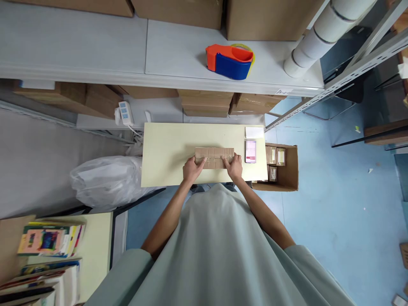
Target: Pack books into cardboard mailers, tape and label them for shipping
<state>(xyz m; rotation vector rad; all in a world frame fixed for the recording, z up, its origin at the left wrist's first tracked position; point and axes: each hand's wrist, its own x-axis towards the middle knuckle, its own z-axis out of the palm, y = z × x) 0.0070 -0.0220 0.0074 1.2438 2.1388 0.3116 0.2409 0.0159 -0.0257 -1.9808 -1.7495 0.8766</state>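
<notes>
A flat, creased piece of brown cardboard (214, 153) lies on the pale yellow table (165, 144) in front of me. My left hand (192, 169) grips its left end, thumb on top, the other fingers curled at the edge. At the right end my right hand (235, 167) holds it the same way, thumb pressed on the surface. The undersides of both grips are hidden. A phone (250, 151) with a lit screen lies right of my right hand, below a white slip or small box (254, 132).
An orange and blue tape dispenser (229, 61) and white rolls (306, 53) stand on the shelf (95, 55) above. An open carton (291, 170) with small boxes is right of the table. A plastic bag (108, 180) and books (51, 240) are at left.
</notes>
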